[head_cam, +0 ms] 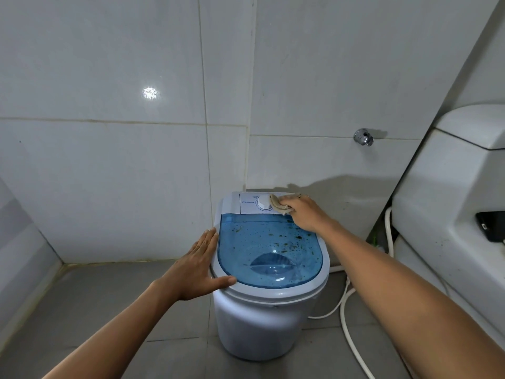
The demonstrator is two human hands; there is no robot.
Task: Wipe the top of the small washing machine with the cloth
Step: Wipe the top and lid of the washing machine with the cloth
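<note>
The small white washing machine [262, 321] stands on the grey floor in the corner. Its blue see-through lid [262, 247] is speckled with dark dirt. Behind the lid is a white control panel with a round dial [264, 202]. My right hand [303, 214] presses a crumpled beige cloth [277, 205] onto the panel just right of the dial. My left hand [200, 266] lies flat with fingers spread against the machine's left rim, its thumb on the front edge.
White tiled walls close in behind and to the left. A large white appliance [448, 203] stands at the right, with a white hose [345, 318] trailing over the floor beside it. A chrome tap fitting [363, 137] sticks out of the back wall.
</note>
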